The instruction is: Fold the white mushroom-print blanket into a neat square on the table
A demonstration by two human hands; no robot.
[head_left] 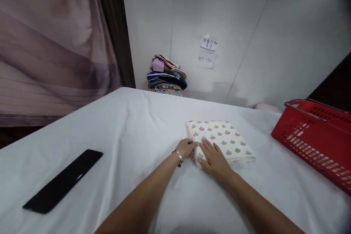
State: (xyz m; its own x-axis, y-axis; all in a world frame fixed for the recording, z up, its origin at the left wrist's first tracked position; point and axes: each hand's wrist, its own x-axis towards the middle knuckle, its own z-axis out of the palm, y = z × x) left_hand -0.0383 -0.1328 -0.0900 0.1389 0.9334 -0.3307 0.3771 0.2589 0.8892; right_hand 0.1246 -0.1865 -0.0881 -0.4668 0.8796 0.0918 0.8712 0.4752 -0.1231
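A folded cream cloth (223, 139) printed with small grey and red shapes lies on the white sheet (131, 128). My right hand (215, 159) rests flat on its near left corner, fingers stretched out. My left hand (186, 147), with a silver bracelet at the wrist, touches the cloth's left edge, fingers curled against it.
A red plastic basket (315, 135) with metal handles stands at the right. A black phone (64, 180) lies at the left. A pile of folded clothes (167, 75) sits against the white wall, under two paper notes (207, 52). A pink curtain (55, 40) hangs at the left.
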